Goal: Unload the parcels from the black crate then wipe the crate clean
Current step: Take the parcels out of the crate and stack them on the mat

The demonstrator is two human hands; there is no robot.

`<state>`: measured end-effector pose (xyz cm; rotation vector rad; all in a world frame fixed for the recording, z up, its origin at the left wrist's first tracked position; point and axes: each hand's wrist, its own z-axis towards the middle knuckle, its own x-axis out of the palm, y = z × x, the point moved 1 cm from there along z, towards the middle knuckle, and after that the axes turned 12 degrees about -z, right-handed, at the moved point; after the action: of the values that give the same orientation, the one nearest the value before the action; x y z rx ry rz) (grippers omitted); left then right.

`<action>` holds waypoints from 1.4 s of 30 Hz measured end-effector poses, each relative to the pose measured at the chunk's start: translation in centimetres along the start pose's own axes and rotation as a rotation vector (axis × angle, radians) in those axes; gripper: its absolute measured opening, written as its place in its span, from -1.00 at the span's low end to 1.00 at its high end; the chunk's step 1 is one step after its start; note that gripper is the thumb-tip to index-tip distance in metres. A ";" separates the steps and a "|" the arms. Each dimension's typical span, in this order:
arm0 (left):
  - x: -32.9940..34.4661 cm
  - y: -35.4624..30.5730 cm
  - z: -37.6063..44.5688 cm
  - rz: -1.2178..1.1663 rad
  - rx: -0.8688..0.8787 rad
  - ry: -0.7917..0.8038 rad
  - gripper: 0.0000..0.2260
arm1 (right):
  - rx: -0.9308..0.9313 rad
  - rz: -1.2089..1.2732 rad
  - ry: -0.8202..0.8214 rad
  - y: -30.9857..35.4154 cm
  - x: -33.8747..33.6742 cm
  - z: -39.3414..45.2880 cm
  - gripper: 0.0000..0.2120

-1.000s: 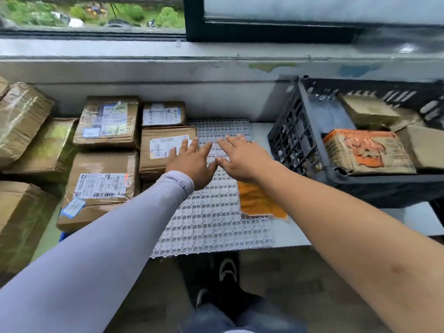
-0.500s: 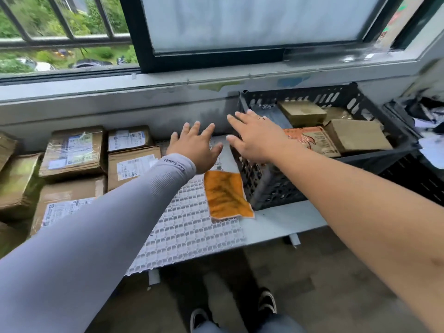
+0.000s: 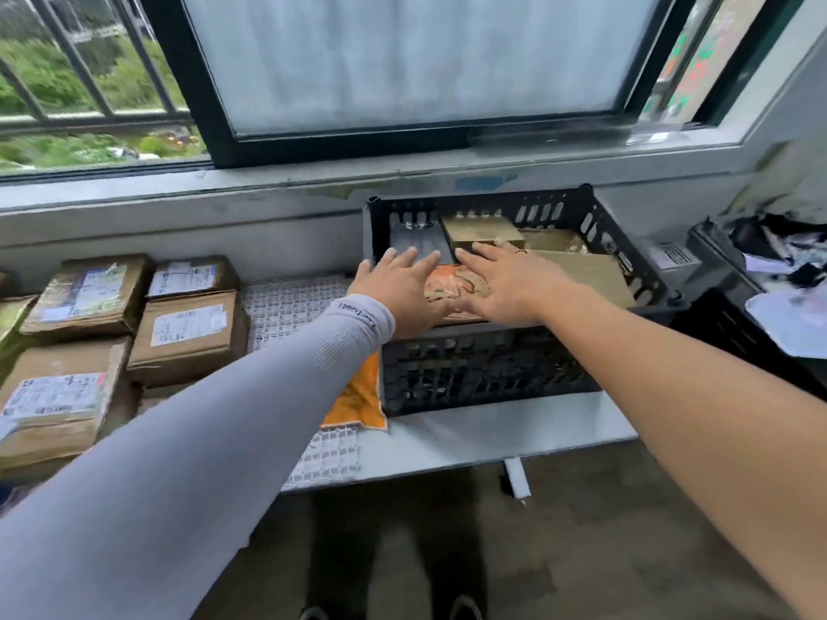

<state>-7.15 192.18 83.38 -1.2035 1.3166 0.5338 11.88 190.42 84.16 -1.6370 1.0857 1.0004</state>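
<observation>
a: where is the black crate (image 3: 483, 369) right now?

b: on the white table (image 3: 492, 434) under the window (image 3: 416, 73), at the right end of it. there are parcels inside: an orange printed parcel (image 3: 449, 281) at the near side, a grey packet (image 3: 414, 243) at the back left, a brown box (image 3: 481, 232) behind, and a flat brown parcel (image 3: 590, 275) on the right.

a: and the hands?

b: both are over the crate with fingers stretched out flat. the left hand (image 3: 402, 288), with a grey sleeve (image 3: 250, 413) up to the wrist, is above the near left part of the orange parcel. the right hand (image 3: 505, 284) lies across the same parcel just beside it. neither has its fingers curled round anything. i cannot tell whether the palms touch the parcel.

a: what is beside the crate?

b: an orange cloth (image 3: 360, 402) lies on a white grid mat (image 3: 291, 306), touching the crate's left wall. further left, a group of brown labelled parcels (image 3: 188, 333) sits close together on the table.
</observation>
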 end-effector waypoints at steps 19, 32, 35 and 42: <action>3.3 -0.2 3.8 0.088 -0.090 0.076 -0.27 | -0.137 0.269 0.041 -3.9 5.1 2.6 -0.20; 5.2 -0.3 5.3 0.035 -0.077 0.121 -0.26 | -0.209 0.246 0.066 -1.4 6.0 5.4 -0.18; 5.1 -0.7 4.5 0.087 -0.047 0.090 -0.32 | -0.220 0.193 0.050 -1.2 5.6 4.6 -0.24; 0.7 -2.1 2.6 0.164 0.018 -0.026 -0.28 | -0.214 0.140 -0.087 -2.2 0.9 2.1 -0.28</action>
<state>-4.06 193.47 83.02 -1.0759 1.4027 0.6517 13.92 192.64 83.31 -1.6864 1.0758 1.3062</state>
